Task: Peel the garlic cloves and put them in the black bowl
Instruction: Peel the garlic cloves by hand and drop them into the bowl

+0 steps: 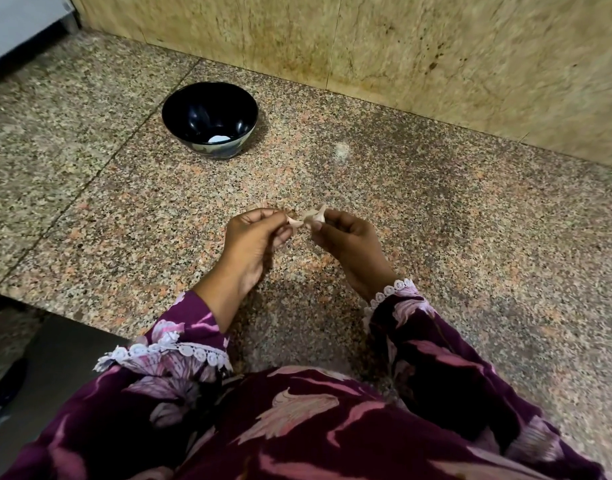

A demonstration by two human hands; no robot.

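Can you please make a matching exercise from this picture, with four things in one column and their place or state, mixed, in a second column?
Things:
1. black bowl
2. garlic clove
3. piece of peel
4. pale item in the bowl

Places or states:
A. pinched by the left hand
B. lying on the bowl's bottom
C. standing on the granite counter, far from the hands
D. held in the fingertips of the right hand

Pairs: 1-C, 2-D, 3-A, 4-B
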